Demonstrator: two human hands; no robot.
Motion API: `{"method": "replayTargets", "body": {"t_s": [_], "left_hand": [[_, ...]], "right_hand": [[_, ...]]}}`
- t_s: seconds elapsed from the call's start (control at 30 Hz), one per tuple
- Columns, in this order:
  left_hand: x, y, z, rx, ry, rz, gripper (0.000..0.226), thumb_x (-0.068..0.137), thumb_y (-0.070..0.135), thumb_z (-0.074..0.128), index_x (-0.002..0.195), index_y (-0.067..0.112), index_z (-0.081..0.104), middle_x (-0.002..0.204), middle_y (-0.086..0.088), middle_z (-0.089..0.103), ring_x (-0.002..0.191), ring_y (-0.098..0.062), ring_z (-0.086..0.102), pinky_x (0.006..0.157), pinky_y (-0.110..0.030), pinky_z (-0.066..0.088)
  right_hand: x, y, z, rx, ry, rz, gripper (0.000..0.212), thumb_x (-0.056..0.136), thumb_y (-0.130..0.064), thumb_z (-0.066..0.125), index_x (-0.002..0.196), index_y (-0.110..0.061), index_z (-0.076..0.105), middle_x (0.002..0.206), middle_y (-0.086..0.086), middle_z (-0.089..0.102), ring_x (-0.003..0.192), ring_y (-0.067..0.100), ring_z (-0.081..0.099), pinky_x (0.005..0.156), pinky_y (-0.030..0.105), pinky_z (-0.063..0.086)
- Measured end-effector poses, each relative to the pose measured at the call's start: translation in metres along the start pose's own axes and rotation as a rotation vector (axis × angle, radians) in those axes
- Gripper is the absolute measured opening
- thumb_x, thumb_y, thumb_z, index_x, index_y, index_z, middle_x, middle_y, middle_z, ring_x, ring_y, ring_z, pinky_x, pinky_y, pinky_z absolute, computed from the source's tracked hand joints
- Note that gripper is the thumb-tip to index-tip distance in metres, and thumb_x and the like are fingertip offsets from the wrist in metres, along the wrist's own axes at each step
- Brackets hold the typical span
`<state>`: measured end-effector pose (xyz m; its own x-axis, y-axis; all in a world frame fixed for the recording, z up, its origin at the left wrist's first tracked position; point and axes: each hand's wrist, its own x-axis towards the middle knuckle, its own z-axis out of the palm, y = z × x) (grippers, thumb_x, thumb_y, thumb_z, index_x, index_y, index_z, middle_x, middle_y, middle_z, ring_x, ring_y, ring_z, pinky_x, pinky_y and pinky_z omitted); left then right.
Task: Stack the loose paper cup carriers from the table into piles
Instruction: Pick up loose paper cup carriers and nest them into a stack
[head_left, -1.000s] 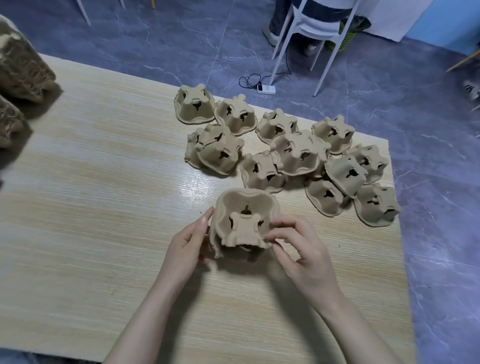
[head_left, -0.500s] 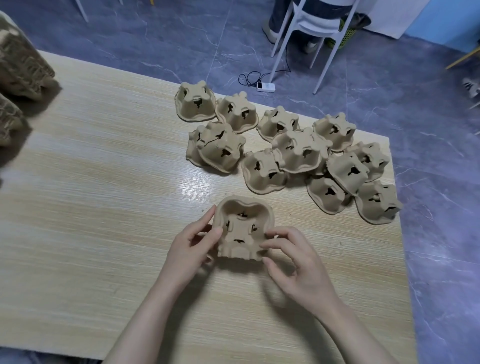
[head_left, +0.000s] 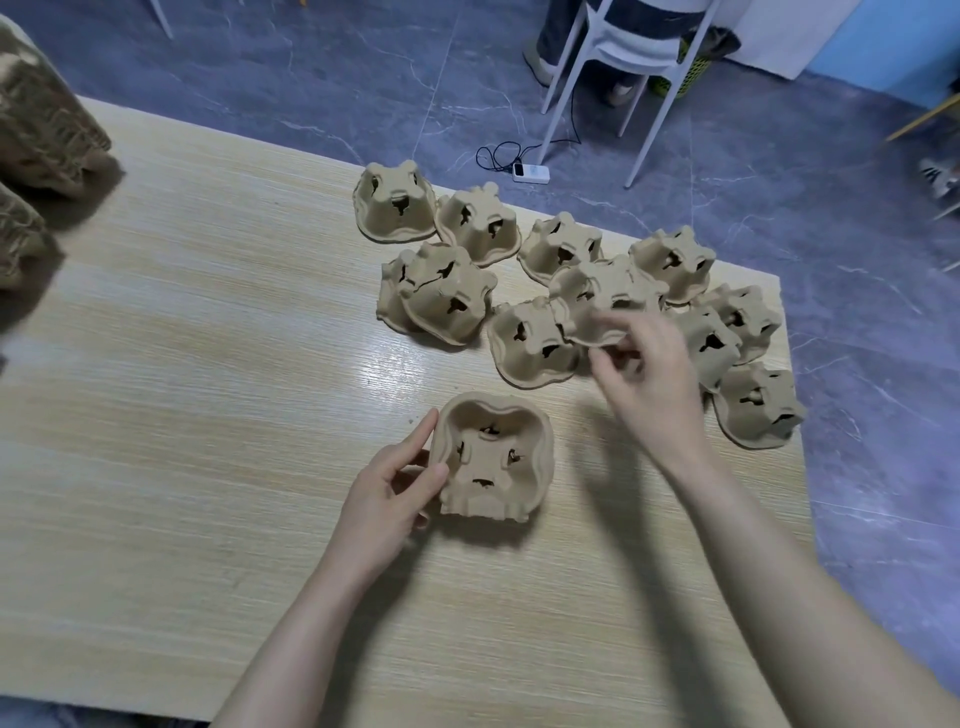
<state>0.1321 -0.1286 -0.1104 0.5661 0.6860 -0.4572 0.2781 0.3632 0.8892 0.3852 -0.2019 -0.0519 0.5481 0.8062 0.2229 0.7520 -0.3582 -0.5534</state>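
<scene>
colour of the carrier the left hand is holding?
Plain tan-brown pulp carrier, no print; head view, beside the left hand.

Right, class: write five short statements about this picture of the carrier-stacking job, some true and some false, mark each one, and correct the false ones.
1. The left hand holds the nearest carrier by its side. True.
2. The right hand rests flat on the table. False: it reaches to a carrier in the loose group.
3. The nearest carrier sits apart from the group. True.
4. The loose carriers lie on the floor. False: they lie on the table.
5. A white chair stands beyond the table. True.
</scene>
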Motion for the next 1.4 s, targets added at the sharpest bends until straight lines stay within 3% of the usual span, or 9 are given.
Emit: {"method": "replayTargets", "body": {"t_s": [0.13,0.27,0.67,0.83,1.0,1.1,1.2,1.3,1.4], "left_hand": [[0.001,-0.002,-0.001,-0.011,-0.015,0.003,0.051,0.091,0.020,0.067,0.129,0.051,0.053,0.112,-0.012,0.067,0.079,-0.010,0.060,0.063,-0.026,0.052],[0.002,-0.001,-0.001,-0.023,-0.016,0.001,0.050,0.091,0.021,0.067,0.127,0.052,0.054,0.114,-0.011,0.066,0.081,-0.011,0.060,0.064,-0.024,0.053],[0.006,-0.003,-0.006,0.015,-0.044,-0.011,0.051,0.089,0.026,0.069,0.131,0.049,0.053,0.114,-0.008,0.067,0.079,-0.009,0.058,0.065,-0.022,0.049],[0.007,-0.002,-0.006,0.004,-0.040,-0.014,0.050,0.088,0.027,0.069,0.130,0.050,0.054,0.115,-0.001,0.069,0.081,-0.007,0.059,0.068,-0.024,0.048],[0.007,-0.002,-0.003,-0.005,-0.023,-0.019,0.049,0.090,0.024,0.068,0.130,0.050,0.054,0.116,-0.002,0.067,0.082,-0.007,0.059,0.069,-0.022,0.048],[0.006,0.001,-0.002,-0.019,-0.019,-0.011,0.048,0.092,0.019,0.066,0.129,0.047,0.055,0.115,-0.004,0.067,0.081,-0.008,0.060,0.065,-0.022,0.050],[0.004,0.002,-0.001,-0.017,-0.018,-0.009,0.047,0.092,0.020,0.065,0.129,0.048,0.054,0.115,0.000,0.069,0.086,-0.007,0.061,0.072,-0.025,0.049],[0.003,0.003,0.000,-0.016,-0.013,-0.007,0.047,0.092,0.020,0.065,0.127,0.050,0.055,0.114,0.001,0.070,0.085,-0.005,0.061,0.074,-0.025,0.047],[0.002,0.004,0.001,-0.015,0.006,-0.011,0.046,0.093,0.019,0.065,0.125,0.050,0.055,0.111,-0.002,0.069,0.079,-0.002,0.061,0.068,-0.023,0.048]], "right_hand": [[0.055,0.014,-0.004,-0.094,-0.090,0.088,0.045,0.089,-0.021,0.064,0.133,-0.021,0.054,0.123,0.001,0.056,0.116,0.022,0.046,0.099,0.035,0.038],[0.084,0.017,-0.002,-0.228,-0.237,0.085,0.057,0.085,-0.024,0.068,0.139,-0.023,0.049,0.128,0.005,0.058,0.119,0.028,0.043,0.101,0.044,0.036],[0.095,0.016,0.007,-0.393,-0.242,0.062,0.040,0.083,-0.018,0.065,0.123,-0.022,0.062,0.108,0.008,0.058,0.109,0.031,0.055,0.085,0.043,0.046],[0.067,0.011,-0.013,-0.240,-0.088,0.050,0.046,0.082,-0.020,0.068,0.127,-0.021,0.058,0.109,0.004,0.058,0.102,0.025,0.056,0.081,0.036,0.044],[0.030,-0.009,-0.023,0.014,0.009,0.132,0.074,0.082,-0.022,0.069,0.148,-0.031,0.035,0.097,-0.002,0.058,0.068,0.011,0.049,0.066,0.015,0.037],[0.007,-0.018,-0.019,0.081,-0.015,0.147,0.076,0.088,-0.023,0.063,0.149,-0.047,0.026,0.108,0.006,0.062,0.072,0.013,0.048,0.070,0.025,0.045],[-0.009,-0.020,-0.014,0.137,-0.036,0.153,0.066,0.089,-0.020,0.062,0.144,-0.046,0.037,0.112,0.004,0.061,0.081,0.016,0.055,0.079,0.041,0.052],[-0.021,-0.020,-0.011,0.224,-0.028,0.147,0.055,0.086,-0.014,0.067,0.134,-0.035,0.049,0.093,-0.017,0.057,0.071,0.003,0.051,0.073,0.030,0.049],[-0.031,-0.019,-0.011,0.323,-0.033,0.202,0.047,0.083,-0.015,0.073,0.121,-0.031,0.051,0.078,-0.007,0.053,0.060,0.008,0.047,0.062,0.035,0.047]]}}
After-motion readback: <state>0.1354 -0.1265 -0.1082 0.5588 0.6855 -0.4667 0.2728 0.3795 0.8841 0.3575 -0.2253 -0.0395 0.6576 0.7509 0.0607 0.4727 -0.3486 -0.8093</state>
